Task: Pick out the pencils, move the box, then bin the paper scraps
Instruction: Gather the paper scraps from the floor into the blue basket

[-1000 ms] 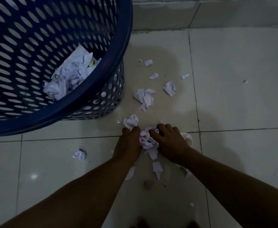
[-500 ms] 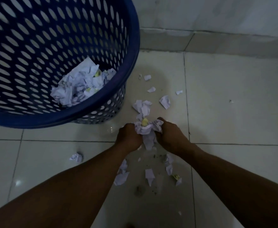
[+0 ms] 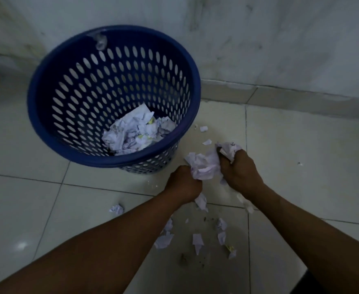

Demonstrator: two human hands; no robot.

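A wad of crumpled white paper scraps (image 3: 206, 166) is held between my two hands, just right of the blue perforated bin (image 3: 47, 132). My left hand (image 3: 185, 183) grips its lower left side with curled fingers. My right hand (image 3: 241, 168) grips its right side, with more paper poking out above the knuckles. The bin stands on the tiled floor and holds a heap of crumpled paper (image 3: 136, 132) at its bottom. Several loose scraps (image 3: 197, 241) lie on the floor below my hands. No pencils or box are in view.
A pale wall with a skirting edge (image 3: 301, 96) runs behind the bin. Small scraps (image 3: 204, 128) lie on the floor beside the bin, and one scrap (image 3: 117, 209) lies to the left of my left forearm.
Both hands gathered scraps on the floor, closed on them and lifted the wad up. The view has pulled back, so the whole bin now shows. A few scraps dropped beneath the hands.
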